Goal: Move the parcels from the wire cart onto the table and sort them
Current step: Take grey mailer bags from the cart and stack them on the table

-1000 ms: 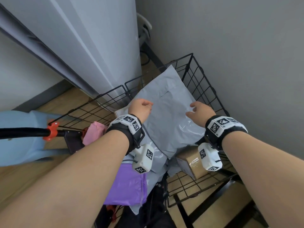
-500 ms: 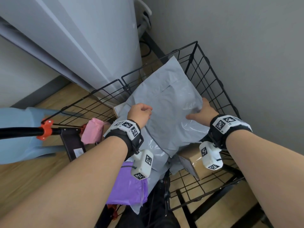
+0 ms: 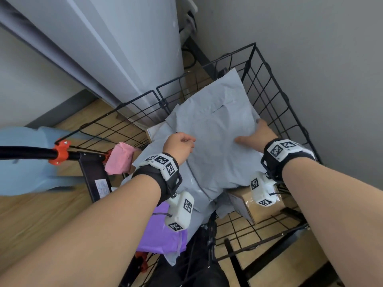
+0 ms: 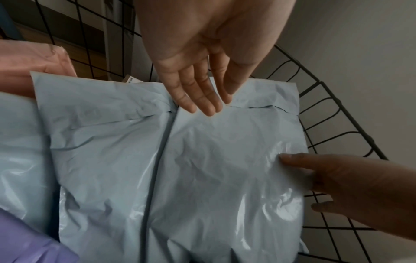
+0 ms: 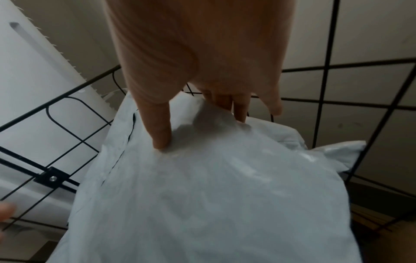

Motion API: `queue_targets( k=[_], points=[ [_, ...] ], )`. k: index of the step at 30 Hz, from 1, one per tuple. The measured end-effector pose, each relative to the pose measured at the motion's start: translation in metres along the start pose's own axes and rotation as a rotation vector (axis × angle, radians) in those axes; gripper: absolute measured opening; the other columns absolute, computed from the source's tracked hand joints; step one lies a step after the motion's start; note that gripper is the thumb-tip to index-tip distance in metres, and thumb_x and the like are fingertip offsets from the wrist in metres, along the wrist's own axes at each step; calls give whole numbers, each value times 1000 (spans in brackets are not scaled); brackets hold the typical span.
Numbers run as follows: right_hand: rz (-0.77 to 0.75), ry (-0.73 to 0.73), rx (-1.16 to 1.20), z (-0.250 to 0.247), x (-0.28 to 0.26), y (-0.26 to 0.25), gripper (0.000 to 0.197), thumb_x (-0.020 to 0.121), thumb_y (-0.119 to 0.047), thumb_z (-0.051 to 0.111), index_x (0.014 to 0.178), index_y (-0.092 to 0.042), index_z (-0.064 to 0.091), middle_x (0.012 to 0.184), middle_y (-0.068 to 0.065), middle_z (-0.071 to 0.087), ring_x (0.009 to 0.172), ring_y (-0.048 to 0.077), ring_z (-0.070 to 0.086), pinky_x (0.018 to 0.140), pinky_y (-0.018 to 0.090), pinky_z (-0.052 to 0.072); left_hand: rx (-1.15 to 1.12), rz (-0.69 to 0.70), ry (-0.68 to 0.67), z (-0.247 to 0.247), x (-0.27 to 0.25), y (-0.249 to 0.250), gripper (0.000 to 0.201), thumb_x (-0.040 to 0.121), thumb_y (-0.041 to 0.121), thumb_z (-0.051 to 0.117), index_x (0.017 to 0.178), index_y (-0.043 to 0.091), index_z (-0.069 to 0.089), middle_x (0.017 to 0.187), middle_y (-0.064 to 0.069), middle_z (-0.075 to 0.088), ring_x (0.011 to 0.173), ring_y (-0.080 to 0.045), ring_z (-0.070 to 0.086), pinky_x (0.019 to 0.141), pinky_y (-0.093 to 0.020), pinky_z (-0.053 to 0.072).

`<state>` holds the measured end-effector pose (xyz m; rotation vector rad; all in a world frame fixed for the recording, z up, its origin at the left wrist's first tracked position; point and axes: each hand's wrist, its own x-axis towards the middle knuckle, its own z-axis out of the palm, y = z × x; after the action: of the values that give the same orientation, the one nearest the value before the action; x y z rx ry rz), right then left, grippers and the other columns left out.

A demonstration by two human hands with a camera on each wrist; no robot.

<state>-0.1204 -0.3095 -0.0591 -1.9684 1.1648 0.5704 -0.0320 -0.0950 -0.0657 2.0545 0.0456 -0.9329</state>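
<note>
A large grey poly mailer lies on top of the pile in the black wire cart. My right hand holds its right edge, thumb on top and fingers tucked underneath. My left hand is over the mailer's left part. In the left wrist view its fingers are straight, with the tips at the mailer's flap seam. The same mailer fills the right wrist view, creased under my thumb.
Under the top mailer lie another grey mailer, a purple mailer, a pink parcel and a cardboard box. A white cabinet stands behind the cart and a grey wall is at the right. The handle's orange clamp is at the left.
My right hand has slid from the top of the grey mailer to its right edge and taken hold of it. My left hand has stayed over the mailer's left part.
</note>
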Motion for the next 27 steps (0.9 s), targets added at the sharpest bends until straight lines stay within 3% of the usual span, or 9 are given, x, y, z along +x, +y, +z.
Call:
queue_targets(
  k=[3,9,14,20,23,27],
  points=[
    [-54,-29,-1,0,-17,-2,56,78,-42,74,124,-15,57,119,5,63,104,25,61,87,32,48,4,-3,22,-3,-6,6,19,91,4,50,101,6,66,88,-9,65,63,-9,56,52,-12,44],
    [-156,-9,49,-22,-59,-20,14,85,-21,66,95,-12,63,97,9,65,83,23,59,71,29,44,0,41,10,-7,-30,38,15,92,8,50,96,12,65,85,-5,64,64,-7,58,59,-18,44],
    [-211,51,202,-55,-106,-36,27,83,-15,66,110,-8,66,108,10,68,100,28,64,92,38,51,16,100,-16,-10,-71,77,18,93,10,49,97,14,65,83,-3,65,67,-10,60,59,-22,44],
    [-306,113,332,-97,-172,-48,27,87,-12,59,114,-9,63,114,11,67,104,30,63,96,44,49,-4,209,-22,-19,-131,135,12,93,21,55,102,16,60,97,-5,65,73,-16,64,72,-28,49],
    [-346,135,404,-115,-210,-54,21,87,-14,56,107,-15,62,109,8,69,98,28,66,92,45,52,-5,282,-42,-25,-166,164,34,89,36,59,118,18,53,102,-2,61,85,-19,66,87,-37,54],
    [-446,145,475,-130,-263,-64,24,88,-14,55,109,-12,65,106,9,71,97,27,68,91,46,54,-31,329,-101,-30,-213,193,78,62,67,64,127,27,48,117,-1,59,106,-20,61,95,-45,51]
  ],
)
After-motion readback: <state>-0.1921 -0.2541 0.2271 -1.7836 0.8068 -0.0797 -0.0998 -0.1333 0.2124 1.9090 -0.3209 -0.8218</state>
